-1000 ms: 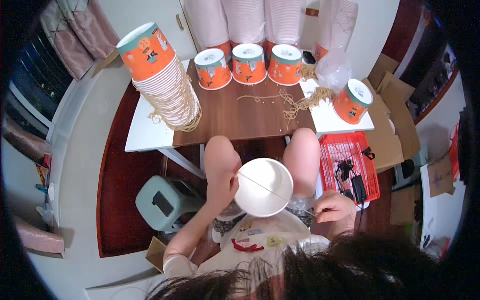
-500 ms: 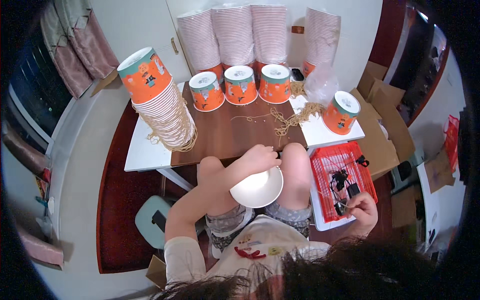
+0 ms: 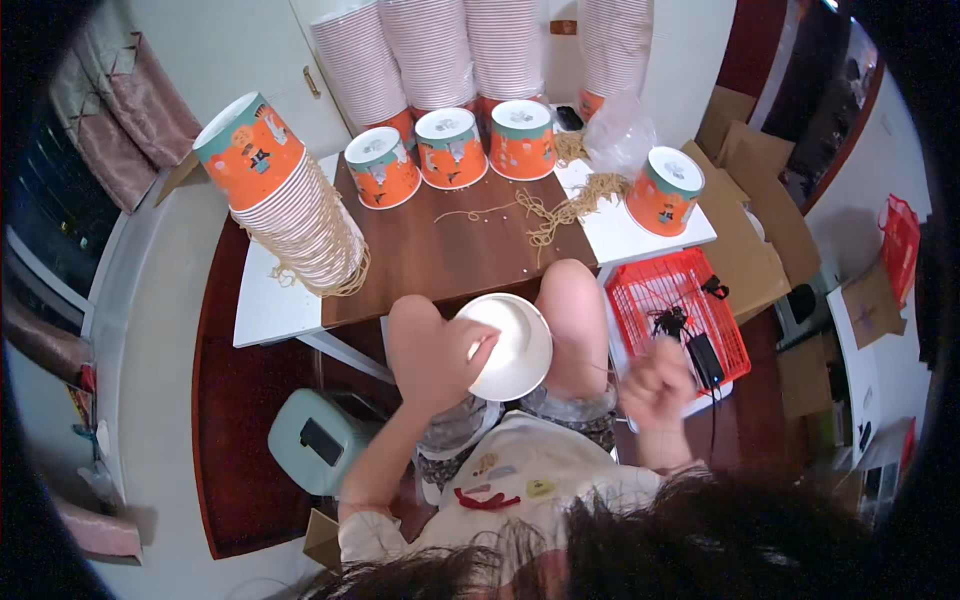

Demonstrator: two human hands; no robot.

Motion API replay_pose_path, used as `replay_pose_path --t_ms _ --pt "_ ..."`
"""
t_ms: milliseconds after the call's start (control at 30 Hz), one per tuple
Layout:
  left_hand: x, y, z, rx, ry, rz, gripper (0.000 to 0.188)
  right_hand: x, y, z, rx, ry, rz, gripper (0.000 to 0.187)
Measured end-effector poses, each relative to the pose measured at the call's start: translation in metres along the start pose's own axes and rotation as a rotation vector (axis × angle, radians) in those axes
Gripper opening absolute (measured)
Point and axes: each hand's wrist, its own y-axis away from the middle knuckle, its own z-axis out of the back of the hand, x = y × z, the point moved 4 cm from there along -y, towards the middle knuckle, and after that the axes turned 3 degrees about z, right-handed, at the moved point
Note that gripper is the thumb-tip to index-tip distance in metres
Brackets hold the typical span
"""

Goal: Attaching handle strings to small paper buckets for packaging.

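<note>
A white-lined paper bucket (image 3: 533, 368) sits in my lap between my knees, its open mouth facing up. My left hand (image 3: 450, 362) is closed on the left side of its rim, with fingertips reaching inside. My right hand (image 3: 657, 385) is raised to the right of the bucket, near the red basket. Its fingers are curled and blurred, so anything in them cannot be made out. On the table before me stand three upside-down orange paper buckets (image 3: 453, 160) with green bands.
A leaning stack of buckets (image 3: 300, 225) wound with tan cord stands at the left. Loose tan cord (image 3: 560, 212) lies near a single bucket (image 3: 664, 200). The red basket (image 3: 640, 318) holds black cables and an adapter. Tall stacks (image 3: 430, 55) line the back; a stool (image 3: 312, 440) is at left.
My right hand has moved left, away from the basket toward the bucket. My left hand has shifted from the bucket's far rim to its left side. The view has tilted slightly.
</note>
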Motion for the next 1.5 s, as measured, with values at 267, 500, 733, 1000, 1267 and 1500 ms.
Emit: replay_pose_path --t_ms 267,500,733,1000,1267,1500 --pt "-0.037 0.059 -0.018 -0.036 0.501 0.286 0.019 -0.104 -0.034 0.021 -0.154 -0.328 -0.066 0.009" --pt "-0.046 0.063 -0.031 -0.044 0.231 0.337 0.019 -0.130 -0.023 0.026 -0.242 -0.152 -0.025 0.008" --pt "-0.054 0.071 -0.031 -0.161 0.049 0.176 0.011 -0.145 -0.012 0.032 -0.239 -0.094 -0.031 0.008" --pt "-0.039 0.089 -0.020 -0.017 0.162 0.380 0.009 -0.137 0.012 0.059 -0.133 0.550 -0.186 0.011" --pt "-0.033 0.099 -0.005 0.268 -0.128 0.084 0.012 -0.109 0.028 0.044 0.862 1.760 -0.681 0.016" --pt "-0.060 0.100 0.001 0.483 -0.333 -0.005 0.011 -0.135 0.024 0.024 0.579 1.022 -0.137 0.025"
